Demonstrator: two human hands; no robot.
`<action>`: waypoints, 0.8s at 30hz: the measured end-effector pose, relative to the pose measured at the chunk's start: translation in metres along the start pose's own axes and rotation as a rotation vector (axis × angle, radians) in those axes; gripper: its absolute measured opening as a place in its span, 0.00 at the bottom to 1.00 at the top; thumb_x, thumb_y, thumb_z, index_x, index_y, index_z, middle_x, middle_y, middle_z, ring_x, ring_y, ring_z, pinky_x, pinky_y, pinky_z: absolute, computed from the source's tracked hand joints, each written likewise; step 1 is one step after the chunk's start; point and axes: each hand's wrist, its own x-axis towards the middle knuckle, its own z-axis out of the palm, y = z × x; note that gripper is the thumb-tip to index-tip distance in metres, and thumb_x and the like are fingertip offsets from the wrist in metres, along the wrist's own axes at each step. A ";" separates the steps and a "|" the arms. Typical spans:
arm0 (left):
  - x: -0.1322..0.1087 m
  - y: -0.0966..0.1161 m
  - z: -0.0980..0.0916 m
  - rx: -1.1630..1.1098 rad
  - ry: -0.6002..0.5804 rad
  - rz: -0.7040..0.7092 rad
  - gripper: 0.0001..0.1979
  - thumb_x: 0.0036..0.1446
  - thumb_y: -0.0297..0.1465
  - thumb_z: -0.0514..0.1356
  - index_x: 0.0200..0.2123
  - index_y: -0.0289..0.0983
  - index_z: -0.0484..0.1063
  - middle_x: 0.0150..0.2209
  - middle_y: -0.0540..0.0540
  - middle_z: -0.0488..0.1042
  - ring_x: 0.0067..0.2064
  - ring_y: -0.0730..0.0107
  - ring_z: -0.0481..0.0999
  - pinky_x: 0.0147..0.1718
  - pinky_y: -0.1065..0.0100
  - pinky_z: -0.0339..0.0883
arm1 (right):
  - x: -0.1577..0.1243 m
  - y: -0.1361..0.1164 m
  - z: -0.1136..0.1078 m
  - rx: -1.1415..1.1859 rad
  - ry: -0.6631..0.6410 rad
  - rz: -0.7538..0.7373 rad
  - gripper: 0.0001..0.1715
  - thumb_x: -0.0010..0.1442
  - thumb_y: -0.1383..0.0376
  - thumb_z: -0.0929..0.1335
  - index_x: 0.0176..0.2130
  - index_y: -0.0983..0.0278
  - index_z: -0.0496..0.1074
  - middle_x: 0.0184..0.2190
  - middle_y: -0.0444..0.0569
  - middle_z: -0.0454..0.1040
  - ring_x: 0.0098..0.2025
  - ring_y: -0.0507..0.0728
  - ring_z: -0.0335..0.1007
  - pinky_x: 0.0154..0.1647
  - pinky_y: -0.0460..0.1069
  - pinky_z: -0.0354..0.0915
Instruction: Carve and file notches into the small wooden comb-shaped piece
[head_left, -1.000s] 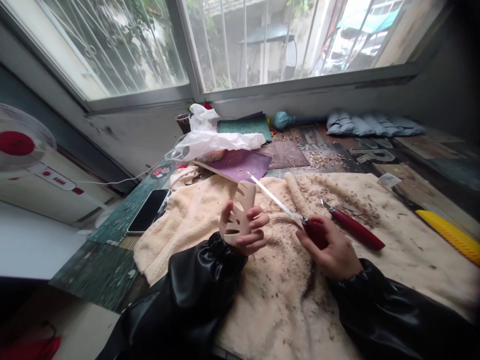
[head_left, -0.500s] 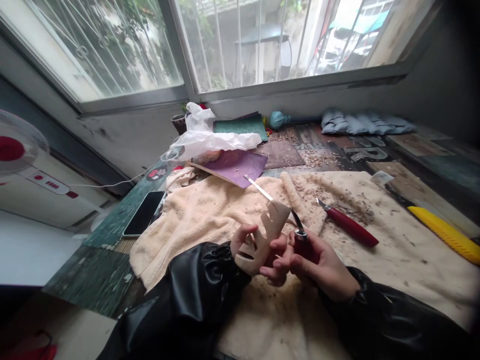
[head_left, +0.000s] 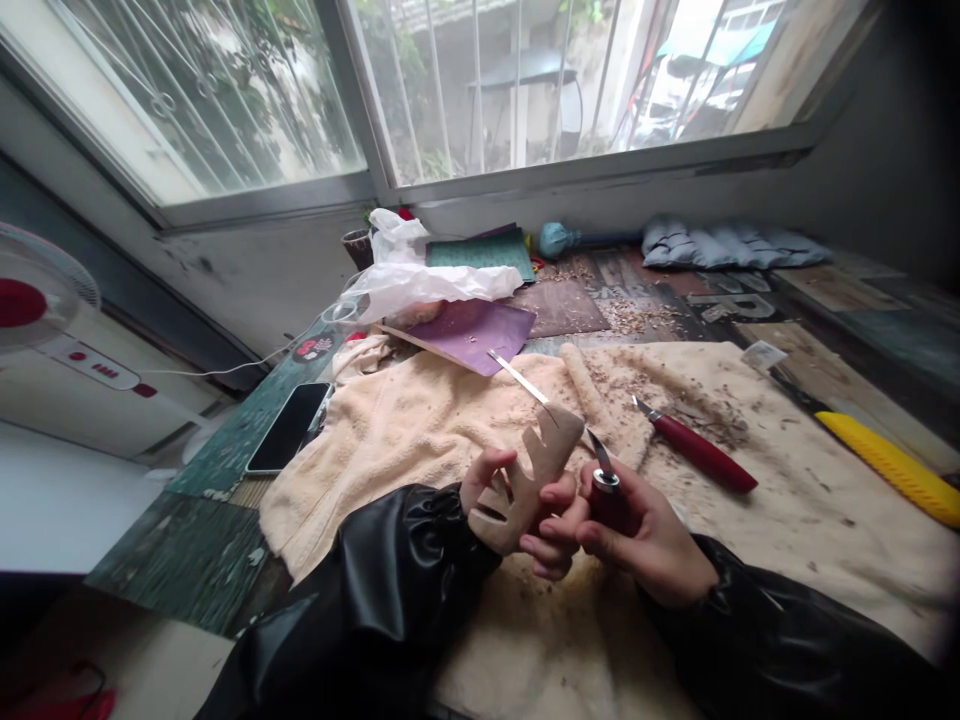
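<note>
My left hand [head_left: 553,530] is closed around a pale wood carving [head_left: 551,450] with notches and slots cut into it, held tilted above the towel. In my right hand [head_left: 652,535] is a carving knife [head_left: 609,490] with a dark red handle and a metal collar; its short blade points up beside the carving's right edge, and I cannot tell if it touches. The fingers of both hands meet below the carving. A second carving knife [head_left: 705,452] with a red handle lies on the beige towel [head_left: 390,410], right of my hands.
A thin metal strip [head_left: 517,376] lies behind the carving. On the right is a yellow-handled tool [head_left: 889,465], on the left a phone [head_left: 289,428]. Purple sheet [head_left: 480,335], white plastic bag [head_left: 442,282] and wood shavings [head_left: 645,318] lie toward the window. A fan [head_left: 45,300] stands at left.
The knife in my right hand has turned and dropped slightly, so its blade shows at a different angle. My left hand and the carving have barely moved.
</note>
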 end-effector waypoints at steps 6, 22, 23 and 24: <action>-0.002 0.003 0.003 -0.024 0.016 0.047 0.24 0.38 0.53 0.53 0.22 0.38 0.52 0.19 0.52 0.55 0.14 0.79 0.54 0.15 0.69 0.51 | -0.002 0.001 -0.001 -0.054 0.134 -0.054 0.15 0.49 0.58 0.70 0.32 0.63 0.62 0.18 0.42 0.66 0.17 0.47 0.58 0.16 0.43 0.56; 0.009 0.007 0.000 0.134 0.381 0.527 0.24 0.45 0.54 0.51 0.26 0.37 0.57 0.20 0.52 0.57 0.19 0.76 0.57 0.18 0.72 0.50 | 0.006 0.003 -0.006 -0.128 0.235 0.000 0.16 0.49 0.56 0.70 0.27 0.64 0.62 0.20 0.42 0.66 0.14 0.44 0.52 0.12 0.44 0.48; 0.010 0.005 -0.002 0.166 0.438 0.549 0.24 0.44 0.54 0.52 0.25 0.37 0.56 0.20 0.52 0.57 0.19 0.76 0.57 0.18 0.73 0.49 | 0.006 0.003 -0.007 -0.146 0.215 -0.017 0.16 0.48 0.57 0.70 0.27 0.63 0.62 0.21 0.42 0.66 0.15 0.45 0.53 0.13 0.44 0.51; 0.011 0.003 -0.005 0.197 0.494 0.558 0.26 0.43 0.55 0.52 0.25 0.37 0.56 0.20 0.52 0.58 0.19 0.77 0.58 0.18 0.73 0.49 | 0.007 0.004 -0.009 -0.173 0.193 -0.045 0.16 0.48 0.57 0.70 0.27 0.63 0.62 0.23 0.43 0.67 0.17 0.46 0.56 0.15 0.44 0.54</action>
